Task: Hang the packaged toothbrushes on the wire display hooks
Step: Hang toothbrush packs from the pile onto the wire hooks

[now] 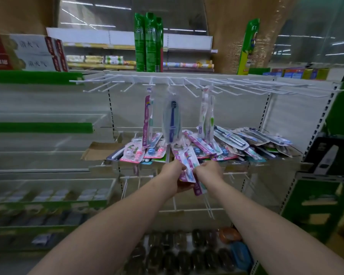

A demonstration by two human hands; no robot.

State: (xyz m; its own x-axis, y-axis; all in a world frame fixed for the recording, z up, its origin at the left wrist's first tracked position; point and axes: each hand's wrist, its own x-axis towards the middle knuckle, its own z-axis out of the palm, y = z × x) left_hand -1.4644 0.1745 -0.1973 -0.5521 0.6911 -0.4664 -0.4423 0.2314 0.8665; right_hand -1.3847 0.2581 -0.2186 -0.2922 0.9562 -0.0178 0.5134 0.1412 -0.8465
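Observation:
A row of white wire hooks juts from the shelf back at head height. Three toothbrush packs hang there: a purple-edged one, a clear one with a dark blue brush and a white-green one. Below them a heap of packaged toothbrushes lies on the shelf. In front of the heap my left hand grips purple-edged toothbrush packs from the left. My right hand pinches the same bunch from the right, its lower end sticking out below.
Green tall packs stand on the top shelf, toothpaste boxes at upper left. A flattened cardboard sheet lies under the heap's left end. Soap-like dark packs fill the lowest shelf. A black boxed product sits at right.

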